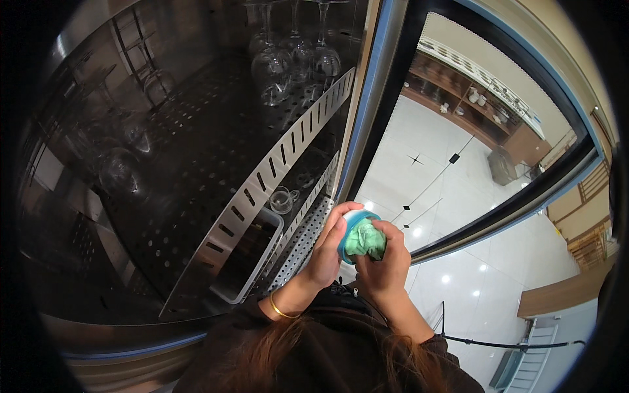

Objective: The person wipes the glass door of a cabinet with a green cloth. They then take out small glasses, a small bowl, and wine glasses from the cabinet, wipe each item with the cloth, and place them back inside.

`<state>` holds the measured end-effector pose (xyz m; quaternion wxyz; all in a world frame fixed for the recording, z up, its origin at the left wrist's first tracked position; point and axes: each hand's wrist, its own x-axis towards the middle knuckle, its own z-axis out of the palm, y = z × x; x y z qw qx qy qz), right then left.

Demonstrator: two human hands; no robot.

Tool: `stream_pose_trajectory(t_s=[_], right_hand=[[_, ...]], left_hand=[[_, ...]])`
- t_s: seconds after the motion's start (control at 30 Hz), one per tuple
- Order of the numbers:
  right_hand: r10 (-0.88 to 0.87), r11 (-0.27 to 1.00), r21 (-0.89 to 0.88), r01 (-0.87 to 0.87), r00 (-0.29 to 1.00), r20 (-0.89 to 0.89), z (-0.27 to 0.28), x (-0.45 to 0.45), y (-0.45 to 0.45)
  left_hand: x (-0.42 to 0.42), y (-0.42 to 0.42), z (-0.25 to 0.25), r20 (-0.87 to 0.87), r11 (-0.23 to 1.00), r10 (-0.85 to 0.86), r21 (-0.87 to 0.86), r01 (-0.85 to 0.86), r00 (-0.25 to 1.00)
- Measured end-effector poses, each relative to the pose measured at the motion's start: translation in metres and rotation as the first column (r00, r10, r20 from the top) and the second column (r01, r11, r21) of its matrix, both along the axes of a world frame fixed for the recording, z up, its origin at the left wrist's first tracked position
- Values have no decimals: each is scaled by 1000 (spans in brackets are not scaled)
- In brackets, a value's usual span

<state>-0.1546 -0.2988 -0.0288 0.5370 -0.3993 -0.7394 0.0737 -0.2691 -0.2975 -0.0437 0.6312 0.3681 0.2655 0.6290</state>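
My left hand (327,248) grips a small round cup (348,235) with a blue rim, tilted so its mouth faces my right side. A crumpled green cloth (364,239) fills the cup's mouth. My right hand (390,258) has its fingers on that cloth, pressing it at the opening; some fingertips are hidden behind it. Both hands are in front of my body, beside the open front of a metal cabinet with perforated shelves (196,169).
Several stemmed glasses (295,59) stand upside down on the upper shelf, behind a slotted metal rail (268,172). Lower down are a glass mug (281,200) and a plastic bin (275,223). The glazed cabinet door (432,196) swings open at right, with shelving (457,93) seen through it.
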Motion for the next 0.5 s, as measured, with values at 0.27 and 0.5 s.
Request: stream_pose_trajectory(t_s=[0.27,0.5], right_hand=[[411,908,-202,-368,875,255,28,26,5],[456,890,-221,-399,770,446,34,41,3]], left_hand=[[-4,4,-10,77,995,-38,-89,45,996],[-4,5,-11,92,974,-179,-121,190,980]])
